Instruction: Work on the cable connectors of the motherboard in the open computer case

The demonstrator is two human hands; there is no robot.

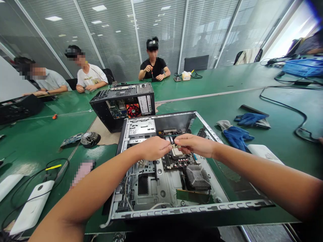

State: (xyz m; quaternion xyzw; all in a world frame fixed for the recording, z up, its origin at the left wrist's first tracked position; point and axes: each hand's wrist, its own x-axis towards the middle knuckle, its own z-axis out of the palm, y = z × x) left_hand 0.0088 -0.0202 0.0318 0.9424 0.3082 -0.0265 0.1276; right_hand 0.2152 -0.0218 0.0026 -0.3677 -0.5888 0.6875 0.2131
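Observation:
An open computer case [161, 183] lies flat on the table before me. Inside it sits a dark motherboard [176, 163] with a pale square processor [177, 152] near its middle. My left hand [157, 148] reaches in from the left, fingers pinched together over the board. From the right comes my right hand [193, 144], its thumb and fingers also closed beside the left fingertips. Something small shows between them, too small to name. Below the board rest a finned heat sink [198, 177] and a green memory stick [193, 196].
Behind stands a black computer tower [121, 104] with a red fan. Blue gloves [236, 136] and a white power bank [264, 153] lie right; a round cooler [90, 138] lies left. Several people sit opposite; one person [153, 64] holds a screwdriver. Cables cross both sides.

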